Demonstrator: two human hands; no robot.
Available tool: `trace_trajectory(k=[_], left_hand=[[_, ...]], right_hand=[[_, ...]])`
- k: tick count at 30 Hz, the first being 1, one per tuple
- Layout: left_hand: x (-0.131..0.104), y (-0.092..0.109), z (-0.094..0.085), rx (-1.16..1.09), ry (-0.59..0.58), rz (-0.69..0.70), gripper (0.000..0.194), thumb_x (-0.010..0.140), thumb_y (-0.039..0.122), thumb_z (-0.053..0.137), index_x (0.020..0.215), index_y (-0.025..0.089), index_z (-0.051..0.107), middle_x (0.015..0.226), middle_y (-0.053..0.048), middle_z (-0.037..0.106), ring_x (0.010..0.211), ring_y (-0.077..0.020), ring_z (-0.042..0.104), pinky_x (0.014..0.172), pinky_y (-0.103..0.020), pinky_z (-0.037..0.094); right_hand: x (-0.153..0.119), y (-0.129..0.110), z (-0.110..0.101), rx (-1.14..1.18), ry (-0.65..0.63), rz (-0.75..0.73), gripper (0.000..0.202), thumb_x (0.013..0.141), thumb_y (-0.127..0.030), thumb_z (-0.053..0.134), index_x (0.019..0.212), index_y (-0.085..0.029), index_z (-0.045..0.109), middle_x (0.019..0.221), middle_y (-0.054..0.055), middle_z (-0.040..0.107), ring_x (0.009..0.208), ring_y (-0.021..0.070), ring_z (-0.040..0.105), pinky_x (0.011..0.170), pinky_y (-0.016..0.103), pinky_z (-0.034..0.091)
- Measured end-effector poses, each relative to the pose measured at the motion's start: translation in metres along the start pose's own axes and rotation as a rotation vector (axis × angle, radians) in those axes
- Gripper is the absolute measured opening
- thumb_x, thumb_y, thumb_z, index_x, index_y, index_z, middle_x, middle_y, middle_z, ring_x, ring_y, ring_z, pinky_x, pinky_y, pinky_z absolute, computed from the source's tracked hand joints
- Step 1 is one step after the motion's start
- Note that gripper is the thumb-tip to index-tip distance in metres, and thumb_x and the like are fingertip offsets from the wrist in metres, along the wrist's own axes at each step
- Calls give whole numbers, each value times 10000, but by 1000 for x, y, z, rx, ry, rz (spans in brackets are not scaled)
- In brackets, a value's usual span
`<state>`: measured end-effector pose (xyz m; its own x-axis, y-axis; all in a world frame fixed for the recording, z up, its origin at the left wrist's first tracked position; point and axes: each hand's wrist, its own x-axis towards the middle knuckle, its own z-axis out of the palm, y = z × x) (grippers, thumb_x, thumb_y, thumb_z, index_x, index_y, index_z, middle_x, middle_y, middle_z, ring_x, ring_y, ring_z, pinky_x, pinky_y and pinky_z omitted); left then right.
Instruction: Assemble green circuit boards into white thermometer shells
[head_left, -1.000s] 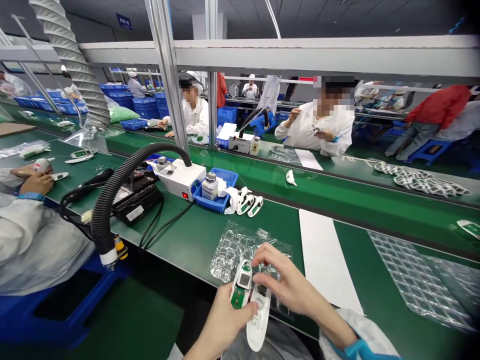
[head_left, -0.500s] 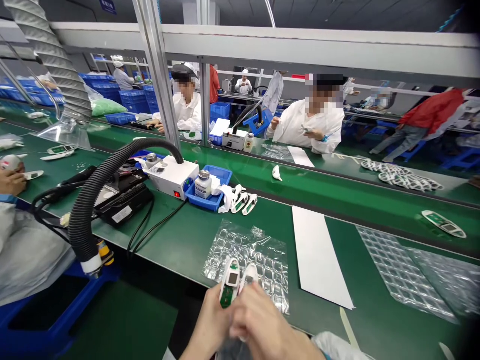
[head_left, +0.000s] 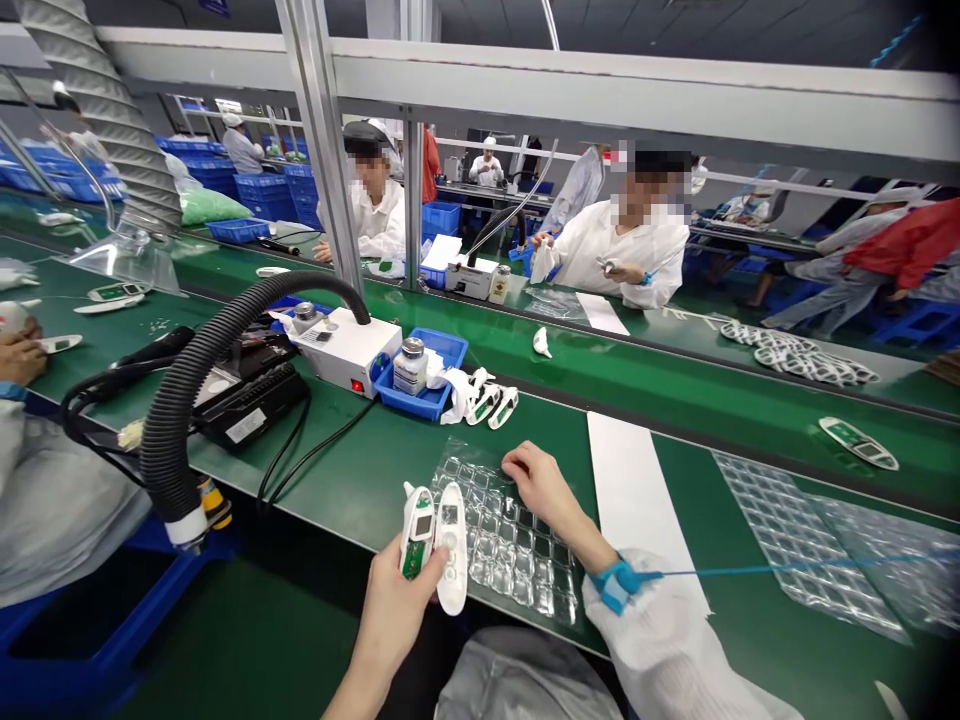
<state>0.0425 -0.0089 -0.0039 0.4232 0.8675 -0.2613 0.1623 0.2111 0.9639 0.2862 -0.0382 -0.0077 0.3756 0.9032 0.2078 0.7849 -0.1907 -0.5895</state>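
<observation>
In my left hand are the two long halves of an opened white handheld device, held side by side between thumb and fingers. One half has a pointed tip, a green circuit board and a small dark screen. The other, a white cover half, shows its hollow inside. My right hand, with a blue wrist strap, reaches over the upper edge of a clear plastic sheet with square pockets. Its thumb and fingertips are pinched together; what lies between them is too small to make out.
A long white paper sheet lies to the right, with more clear pocketed sheets beyond. Left stand a blue tray with a jar, a white box and a black hose. Co-workers sit across the green conveyor and at my left.
My right hand has left the device and moved up and right to the pocketed sheet. My left hand has shifted left with both halves. The circuit board piece on the belt has moved left.
</observation>
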Motion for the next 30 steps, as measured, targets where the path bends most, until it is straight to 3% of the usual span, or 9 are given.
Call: trace_trajectory(k=[4, 10, 16, 19, 23, 26, 30], left_hand=[[12, 1, -4, 45, 11, 71, 237, 740, 387, 677, 771, 154, 646, 639, 10, 570, 594, -129, 456, 546, -214, 402], [13, -1, -8, 53, 14, 53, 227, 752, 375, 665, 709, 159, 609, 575, 34, 525, 536, -113, 414, 495, -207, 369], [14, -5, -9, -3, 11, 57, 242, 732, 379, 682, 700, 151, 607, 562, 35, 509, 522, -112, 421, 481, -210, 375], [13, -1, -9, -44, 7, 32, 253, 712, 380, 698, 721, 139, 622, 564, 36, 500, 518, -110, 418, 479, -211, 379], [5, 9, -9, -85, -25, -13, 256, 703, 372, 713, 749, 133, 633, 567, 39, 497, 513, -101, 411, 481, -206, 372], [0, 13, -9, -69, -34, -5, 238, 708, 355, 718, 731, 136, 627, 548, 46, 487, 507, -95, 401, 481, -198, 356], [-2, 13, -7, -45, -45, 12, 217, 726, 341, 706, 739, 137, 633, 567, 38, 511, 518, -93, 404, 488, -195, 357]], right_hand=[[-3, -12, 18, -33, -11, 24, 180, 857, -134, 529, 710, -190, 616, 757, 32, 598, 719, 192, 583, 671, 290, 404], [-8, -20, 32, -82, 72, 48, 178, 858, -159, 520, 686, -189, 555, 722, 29, 570, 674, 194, 547, 611, 297, 358], [-24, -40, 21, -97, 177, -47, 179, 918, -207, 433, 764, -194, 524, 819, 43, 571, 814, 222, 519, 739, 360, 323], [-27, -56, 7, 21, 237, -40, 188, 930, -228, 432, 757, -199, 499, 801, 28, 558, 769, 195, 511, 728, 341, 341], [-35, -83, -7, 349, 81, -48, 204, 921, -251, 491, 723, -208, 513, 733, 0, 535, 695, 166, 494, 674, 295, 375], [-41, -96, -7, 382, -11, -47, 192, 918, -237, 503, 731, -206, 534, 749, 3, 549, 714, 169, 504, 695, 298, 371], [-43, -98, -1, 334, -18, -42, 185, 913, -217, 515, 729, -204, 531, 750, -4, 549, 720, 168, 503, 714, 305, 348]])
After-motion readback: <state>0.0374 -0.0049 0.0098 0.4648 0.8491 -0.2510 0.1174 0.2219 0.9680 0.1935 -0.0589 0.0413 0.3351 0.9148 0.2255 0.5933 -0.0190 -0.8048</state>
